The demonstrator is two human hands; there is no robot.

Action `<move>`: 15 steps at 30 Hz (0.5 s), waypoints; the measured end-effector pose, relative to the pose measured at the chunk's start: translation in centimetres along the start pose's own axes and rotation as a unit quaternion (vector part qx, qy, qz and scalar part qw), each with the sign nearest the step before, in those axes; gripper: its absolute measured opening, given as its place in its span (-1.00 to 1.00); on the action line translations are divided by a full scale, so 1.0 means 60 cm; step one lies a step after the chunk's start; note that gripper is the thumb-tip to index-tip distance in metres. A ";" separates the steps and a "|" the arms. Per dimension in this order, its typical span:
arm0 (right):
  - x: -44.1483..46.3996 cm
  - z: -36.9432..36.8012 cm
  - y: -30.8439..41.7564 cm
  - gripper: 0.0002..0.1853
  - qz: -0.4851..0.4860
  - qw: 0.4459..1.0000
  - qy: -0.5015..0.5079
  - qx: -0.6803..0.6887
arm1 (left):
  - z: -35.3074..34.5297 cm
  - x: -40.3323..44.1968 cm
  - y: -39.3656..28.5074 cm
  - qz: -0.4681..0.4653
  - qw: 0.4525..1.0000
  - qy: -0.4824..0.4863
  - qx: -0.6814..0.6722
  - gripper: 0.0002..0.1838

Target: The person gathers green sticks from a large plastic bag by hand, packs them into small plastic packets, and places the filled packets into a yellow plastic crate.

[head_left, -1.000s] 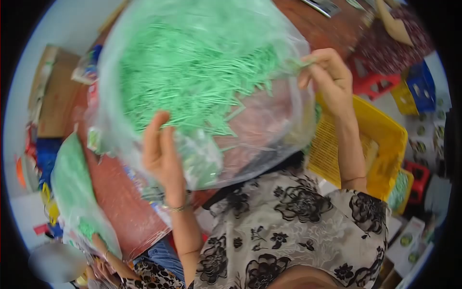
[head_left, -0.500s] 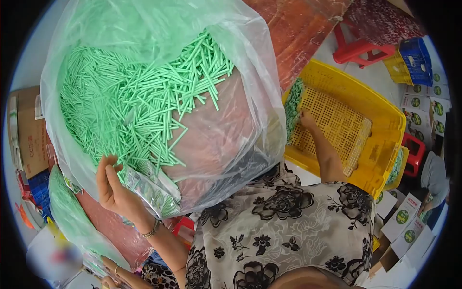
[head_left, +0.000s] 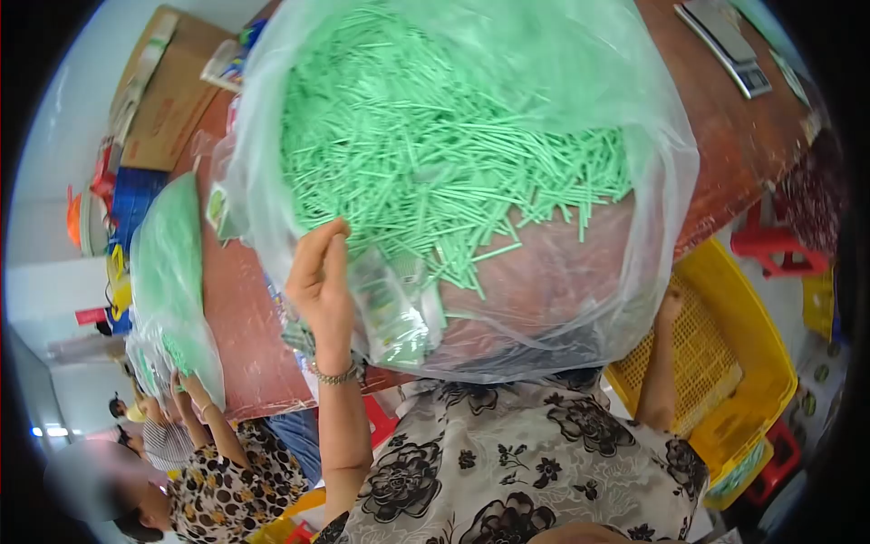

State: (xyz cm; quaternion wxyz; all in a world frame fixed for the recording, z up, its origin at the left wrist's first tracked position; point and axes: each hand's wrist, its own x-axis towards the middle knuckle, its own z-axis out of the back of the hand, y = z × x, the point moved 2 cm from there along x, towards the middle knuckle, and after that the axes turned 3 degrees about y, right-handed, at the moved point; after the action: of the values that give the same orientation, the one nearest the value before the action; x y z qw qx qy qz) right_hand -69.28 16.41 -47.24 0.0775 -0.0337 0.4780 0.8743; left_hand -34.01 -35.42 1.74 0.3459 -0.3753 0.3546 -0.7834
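Note:
A large clear plastic bag [head_left: 671, 172] lies open on the table, with a heap of thin light-green sticks [head_left: 435, 154] inside. My left hand [head_left: 322, 286] is at the near left edge of the heap, fingers curled and pressed together; whatever may be between them is hidden. Just right of it, small printed clear-and-green packets [head_left: 394, 313] lie at the bag's near edge. My right hand [head_left: 669, 308] reaches over the yellow plastic basket [head_left: 761, 363], beside the bag's right edge. Its fingers are largely hidden there.
The reddish table [head_left: 245, 317] carries a digital scale [head_left: 725, 45] at the far right. Another green-filled bag [head_left: 168, 245] lies at left, where a co-worker's hands [head_left: 195, 394] are busy. A cardboard box [head_left: 172, 91] stands behind, and a red stool [head_left: 779, 245] is right.
The view has turned left, so the bag and basket appear further right and more of the co-worker shows. My left fingers have drawn closer together. My right hand is now nearer the bag's edge.

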 end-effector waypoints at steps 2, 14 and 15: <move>0.095 0.014 0.044 -0.79 0.151 0.984 -0.045 0.087 | 0.019 0.007 0.015 -0.034 0.995 0.003 0.091 -0.79; -0.427 -0.147 1.125 -0.92 0.698 0.657 0.283 0.023 | 0.017 0.039 0.071 -0.179 0.950 0.013 0.255 -0.74; -0.449 -0.215 1.132 -0.85 0.702 0.637 0.315 -0.046 | 0.017 0.037 0.081 -0.170 0.951 0.024 0.255 -0.72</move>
State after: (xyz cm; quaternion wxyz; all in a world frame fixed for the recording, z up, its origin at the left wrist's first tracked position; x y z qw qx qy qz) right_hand -54.30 -33.26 5.77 -0.7165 0.0347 0.3128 0.6226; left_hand -32.90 -39.99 -0.98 0.2831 -0.3106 0.0816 -0.9037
